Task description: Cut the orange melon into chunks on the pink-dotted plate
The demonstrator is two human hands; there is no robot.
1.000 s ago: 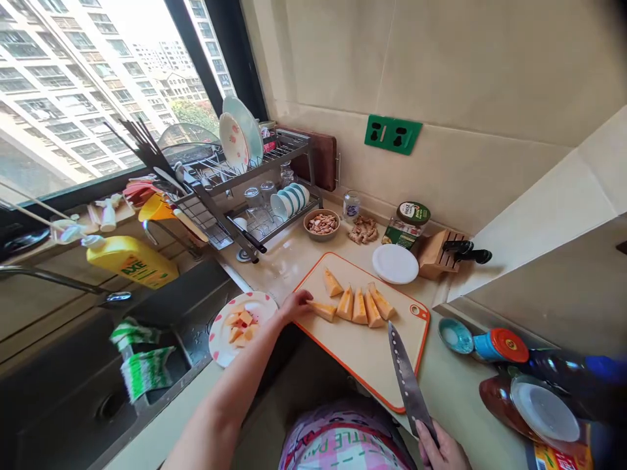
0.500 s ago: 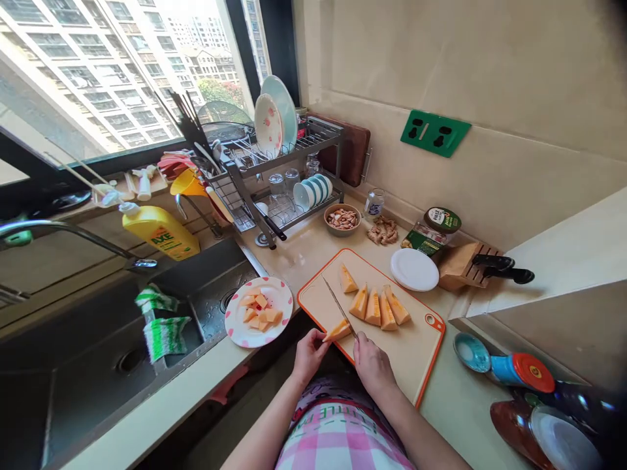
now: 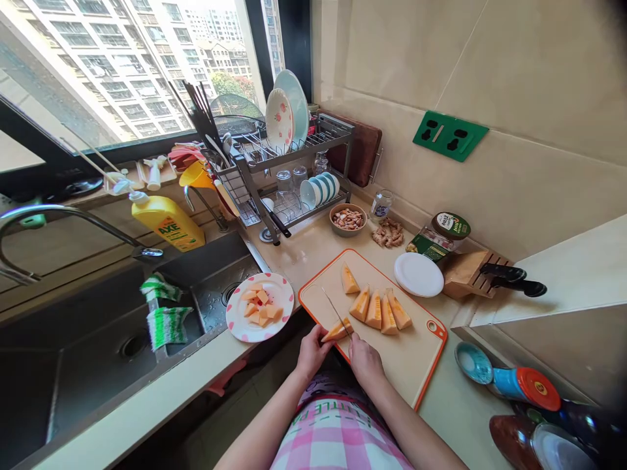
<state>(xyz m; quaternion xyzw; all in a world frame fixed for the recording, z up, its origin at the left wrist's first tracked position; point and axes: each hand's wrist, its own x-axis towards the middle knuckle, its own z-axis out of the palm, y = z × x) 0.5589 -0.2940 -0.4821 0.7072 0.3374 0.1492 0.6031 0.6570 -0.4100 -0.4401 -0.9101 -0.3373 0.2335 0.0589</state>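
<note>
My left hand (image 3: 312, 352) pinches the near end of an orange melon wedge (image 3: 337, 330) at the front edge of the cutting board (image 3: 313, 300). Closed round the handle of a knife (image 3: 334, 305), my right hand (image 3: 366, 361) keeps the blade across that wedge, pointing away to the left. Whether the blade has entered the flesh I cannot tell. Several more melon wedges (image 3: 374, 309) lie in a row on the board, with a single wedge (image 3: 349, 279) farther back. To the left, a pink-spotted plate (image 3: 235, 320) bears several cut melon pieces (image 3: 263, 305).
Left is a sink (image 3: 206, 287) with a green-striped cloth (image 3: 167, 326) over its divider. Behind stand a dish rack (image 3: 294, 156) and a bowl of nuts (image 3: 348, 220). A white plate (image 3: 419, 275) and a knife block (image 3: 465, 274) sit right, jars (image 3: 524, 385) nearer.
My view has shifted slightly. The knife and my right hand have moved a little left across the wedge, while my left hand keeps its pinch on it.
</note>
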